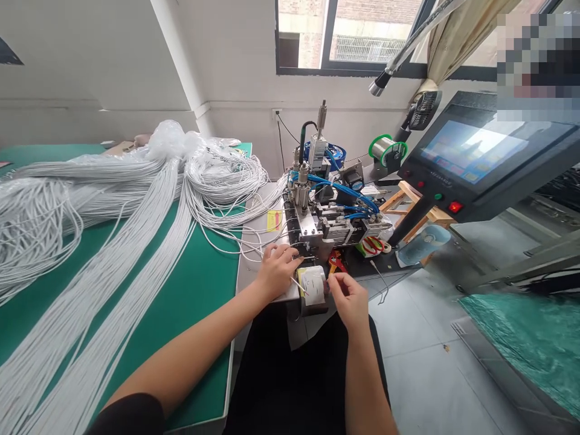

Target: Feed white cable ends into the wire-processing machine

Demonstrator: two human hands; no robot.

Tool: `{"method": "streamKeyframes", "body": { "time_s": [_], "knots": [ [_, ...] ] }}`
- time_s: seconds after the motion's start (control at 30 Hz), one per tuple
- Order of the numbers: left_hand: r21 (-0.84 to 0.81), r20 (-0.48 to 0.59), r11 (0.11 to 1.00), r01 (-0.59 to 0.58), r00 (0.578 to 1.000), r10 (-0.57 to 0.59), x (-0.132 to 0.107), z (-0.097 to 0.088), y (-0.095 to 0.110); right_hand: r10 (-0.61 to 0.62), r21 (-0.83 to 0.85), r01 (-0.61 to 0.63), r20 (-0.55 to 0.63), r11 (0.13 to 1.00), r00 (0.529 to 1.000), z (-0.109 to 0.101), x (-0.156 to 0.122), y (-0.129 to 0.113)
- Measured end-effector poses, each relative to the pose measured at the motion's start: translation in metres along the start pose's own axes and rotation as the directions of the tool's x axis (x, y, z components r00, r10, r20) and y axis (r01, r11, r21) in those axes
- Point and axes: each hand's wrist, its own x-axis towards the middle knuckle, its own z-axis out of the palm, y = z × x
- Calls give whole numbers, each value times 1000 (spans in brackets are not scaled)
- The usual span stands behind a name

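Observation:
My left hand (pixel 276 269) rests at the front of a small soldering machine (pixel 324 211), fingers curled, pinching a thin white cable (pixel 254 244) end near the machine's clamp. My right hand (pixel 348 296) hovers just right of a small box with a white label (pixel 313 287), its fingers pinched together on something I cannot make out. A short white wire end (pixel 298 285) pokes out between the two hands. Long bundles of white cables (pixel 136 241) run across the green table (pixel 199 290) to my left.
A touchscreen control panel (pixel 480 151) with red and green buttons stands at the right. A spool of solder wire (pixel 385 148) sits behind the machine, blue air hoses (pixel 344 190) loop over it. Red-handled scissors (pixel 372 244) and orange pliers (pixel 335 261) lie by the machine. A window is behind.

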Motion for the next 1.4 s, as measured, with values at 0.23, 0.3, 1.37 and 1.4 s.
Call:
{"method": "streamKeyframes", "body": {
  "time_s": [0.23,0.3,1.37,1.4],
  "knots": [
    [5,-15,999,32,999,-32,1,-4,1,-102,-106,147,346,983,933,4,-23,-31],
    [5,-16,999,42,999,-42,0,-3,1,-109,-116,158,347,981,931,7,-22,-30],
    [-34,-32,999,33,999,-34,0,2,-4,-101,69,90,174,994,980,20,67,-2],
    [-29,-24,999,30,999,-31,0,2,-3,-101,16,100,164,995,981,19,68,1]
  ]
}}
